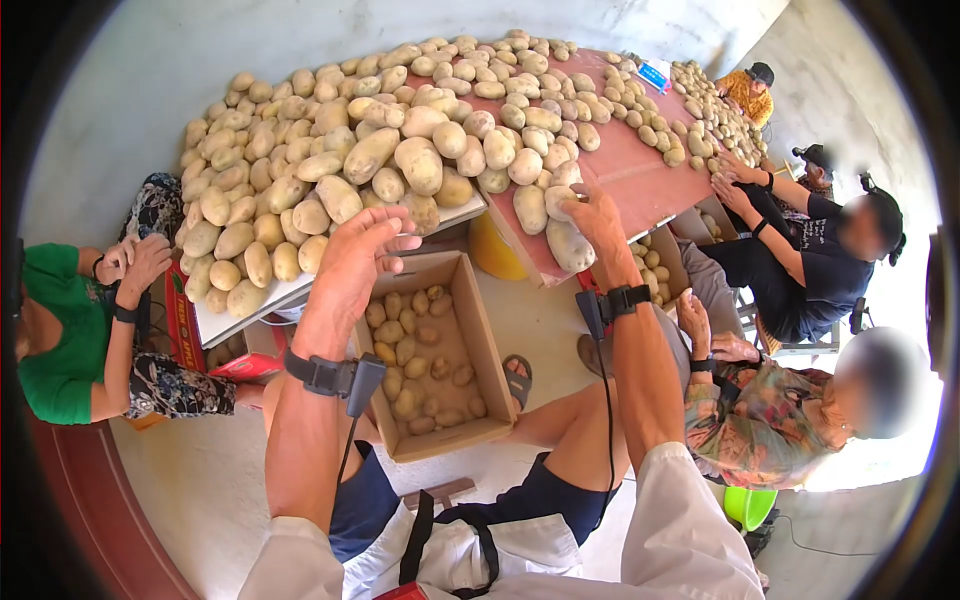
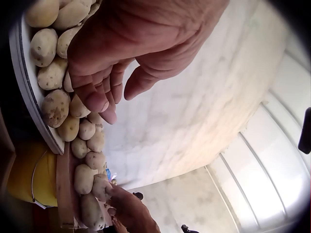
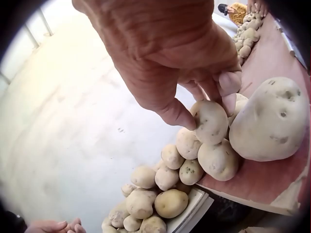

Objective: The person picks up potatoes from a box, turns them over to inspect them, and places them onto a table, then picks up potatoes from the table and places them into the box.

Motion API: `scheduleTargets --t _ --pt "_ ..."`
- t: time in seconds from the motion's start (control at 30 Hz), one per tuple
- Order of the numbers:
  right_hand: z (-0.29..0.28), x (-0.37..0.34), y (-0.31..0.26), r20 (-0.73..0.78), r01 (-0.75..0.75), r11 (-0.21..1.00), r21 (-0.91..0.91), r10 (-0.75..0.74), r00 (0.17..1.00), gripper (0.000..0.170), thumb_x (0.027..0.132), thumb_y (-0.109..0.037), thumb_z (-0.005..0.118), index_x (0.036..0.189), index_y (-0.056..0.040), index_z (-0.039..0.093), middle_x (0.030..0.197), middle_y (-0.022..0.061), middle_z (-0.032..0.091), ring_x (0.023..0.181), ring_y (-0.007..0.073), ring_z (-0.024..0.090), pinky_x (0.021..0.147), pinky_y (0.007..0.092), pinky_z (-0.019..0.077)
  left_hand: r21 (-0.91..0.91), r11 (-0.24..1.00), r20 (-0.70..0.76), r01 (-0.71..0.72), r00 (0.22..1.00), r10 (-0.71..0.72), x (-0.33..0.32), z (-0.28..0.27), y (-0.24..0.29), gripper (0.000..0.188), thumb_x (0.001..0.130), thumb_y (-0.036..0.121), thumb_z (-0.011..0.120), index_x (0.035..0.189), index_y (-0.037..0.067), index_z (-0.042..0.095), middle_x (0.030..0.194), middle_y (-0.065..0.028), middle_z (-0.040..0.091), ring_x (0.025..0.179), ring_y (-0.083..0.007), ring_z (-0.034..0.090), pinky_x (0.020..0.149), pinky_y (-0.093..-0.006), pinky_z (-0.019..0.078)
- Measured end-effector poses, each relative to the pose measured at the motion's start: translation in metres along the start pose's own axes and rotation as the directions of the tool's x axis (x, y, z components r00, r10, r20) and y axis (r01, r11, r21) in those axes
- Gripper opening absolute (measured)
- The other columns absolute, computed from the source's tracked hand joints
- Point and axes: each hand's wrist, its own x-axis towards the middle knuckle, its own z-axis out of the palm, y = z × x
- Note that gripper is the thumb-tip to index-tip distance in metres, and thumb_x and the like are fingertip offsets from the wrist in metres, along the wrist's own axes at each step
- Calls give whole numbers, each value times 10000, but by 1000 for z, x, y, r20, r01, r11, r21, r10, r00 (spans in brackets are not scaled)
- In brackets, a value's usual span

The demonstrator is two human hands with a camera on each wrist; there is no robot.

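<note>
My right hand (image 1: 600, 222) pinches a potato (image 3: 210, 121) between thumb and fingers at the front edge of the red tabletop (image 1: 637, 180). A larger potato (image 3: 270, 120) lies beside it, right at the edge. With its fingers loosely bent and nothing in them, my left hand (image 1: 352, 255) hovers in front of the potato heap (image 1: 330, 150); the left wrist view shows the same hand (image 2: 131, 48) over the pale table edge. Below and between my hands, a cardboard box (image 1: 486, 345) holds a layer of potatoes (image 1: 405, 350).
A yellow bucket (image 1: 495, 250) stands under the tables. Another box of potatoes (image 1: 655, 262) is beyond my right wrist. A person in green (image 1: 65, 330) sits at left, several others at right. A red carton (image 1: 250, 366) sits under the left table.
</note>
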Motion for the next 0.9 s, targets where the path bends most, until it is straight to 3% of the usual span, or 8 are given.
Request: scheduleTargets --t 0.3,0.43,0.57,0.63,0.77,0.83,0.87,0.9 --pt "-7 -11 17 -83 3 1000 23 -1 997 496 843 -295 671 1217 29 644 1010 216 710 966 275 688 852 361 511 -34 999 -13 -33 999 33 -2 -13 5 312 971 171 564 1239 12 575 1100 -50 653 989 -162 646 723 -262 493" --pt "-10 -62 -5 -304 212 930 299 -118 945 353 890 -170 614 1146 70 649 887 105 699 794 183 631 739 298 493 -118 989 3 -88 996 89 -2 -41 0 325 973 188 579 1235 -5 588 1114 -60 665 1006 -164 645 724 -265 484" --pt "-1 -120 -48 -346 207 904 374 -71 936 292 906 -121 590 1117 70 654 856 51 675 734 128 581 692 266 471 -202 967 29 -156 986 165 -2 -63 7 302 976 184 580 1208 -9 611 1097 -62 676 1022 -169 647 723 -261 485" --pt "5 -132 -54 -228 319 859 401 -243 943 243 910 -120 601 1092 25 671 856 46 674 718 115 583 690 255 467 -212 963 10 -164 985 170 -5 -71 10 291 979 183 577 1200 -2 616 1093 -59 678 1024 -170 647 725 -258 485" --pt "35 -162 -87 19 238 888 394 -267 964 232 909 -139 616 1083 5 670 854 47 675 714 122 598 684 258 473 -218 961 -38 -173 985 168 -1 -80 12 272 981 184 578 1189 15 624 1097 -50 681 1032 -167 647 730 -251 487" --pt "49 -170 -106 454 200 938 284 -316 833 245 905 -166 630 1097 -20 672 864 58 679 723 140 626 678 264 481 -238 954 -6 -184 982 188 8 -92 3 299 978 203 589 1210 17 620 1107 -56 684 1051 -169 646 742 -255 495" --pt "55 -175 -113 463 195 941 276 -308 831 245 905 -166 630 1097 -20 672 864 58 679 723 140 626 678 264 481 -271 945 22 -185 980 198 2 -85 9 217 974 154 575 1130 5 600 1040 -81 661 959 -177 633 719 -280 507" --pt "61 -180 -116 584 235 949 209 -314 748 270 903 -184 633 1116 -20 667 871 65 677 732 150 636 674 268 486 -302 935 49 -185 977 209 -2 -77 11 138 969 105 561 1049 -6 580 973 -105 639 867 -184 621 696 -306 519"
